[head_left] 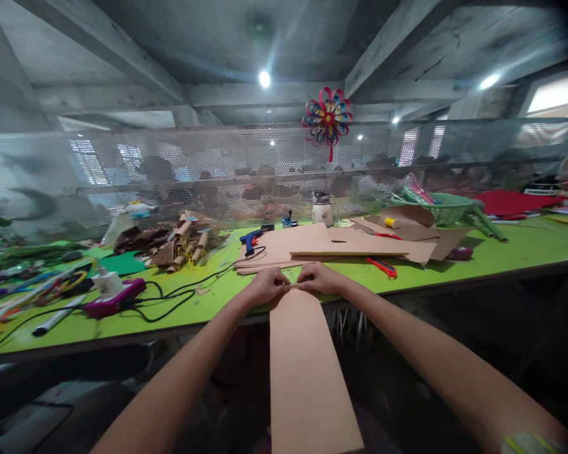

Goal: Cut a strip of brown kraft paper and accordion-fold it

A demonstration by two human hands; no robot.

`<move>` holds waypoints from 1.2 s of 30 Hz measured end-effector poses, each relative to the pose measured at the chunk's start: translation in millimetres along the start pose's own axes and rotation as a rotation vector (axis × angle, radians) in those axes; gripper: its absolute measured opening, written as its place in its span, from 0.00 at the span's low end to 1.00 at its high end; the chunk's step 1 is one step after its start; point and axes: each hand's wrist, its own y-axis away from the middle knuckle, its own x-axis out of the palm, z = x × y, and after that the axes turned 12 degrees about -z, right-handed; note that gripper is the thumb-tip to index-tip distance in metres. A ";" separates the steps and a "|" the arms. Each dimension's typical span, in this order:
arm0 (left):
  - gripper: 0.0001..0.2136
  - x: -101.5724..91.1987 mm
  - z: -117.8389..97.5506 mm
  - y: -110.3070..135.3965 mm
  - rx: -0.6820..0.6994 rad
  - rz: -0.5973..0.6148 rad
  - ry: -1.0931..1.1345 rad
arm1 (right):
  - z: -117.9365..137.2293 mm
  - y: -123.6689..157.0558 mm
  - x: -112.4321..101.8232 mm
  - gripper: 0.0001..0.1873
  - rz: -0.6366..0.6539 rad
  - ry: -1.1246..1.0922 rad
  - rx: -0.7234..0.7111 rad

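Observation:
A long strip of brown kraft paper (310,372) hangs from the table's front edge down toward my body. My left hand (267,285) pinches its far end near the left corner. Close beside it, my right hand (318,278) grips the same end with thumb and fingers together. A narrow band at that end looks folded or bent between the two hands. Just beyond my hands lie stacked sheets of brown paper (284,243). A blue glue gun (251,241) rests at the left of the stack, and a red-handled cutter (382,267) lies to the right.
The green table (189,309) also bears a purple power strip (115,299) with black cords, a heap of brown paper pieces (182,243), a lidded jar (322,210) and a green basket (449,208). A perforated screen (227,189) stands behind, with a paper flower (328,118) on it.

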 end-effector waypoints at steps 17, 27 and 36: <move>0.12 5.2 4.9 13.0 0.306 -0.152 -0.253 | 23.5 -26.6 -12.1 0.07 0.332 0.444 -0.095; 0.12 -0.3 1.5 15.0 0.378 -0.117 -0.280 | 49.3 -26.4 -13.6 0.09 0.471 0.739 -0.191; 0.09 -7.6 -10.0 22.2 0.314 -0.069 -0.363 | 47.1 -13.1 -17.6 0.09 0.401 0.678 -0.183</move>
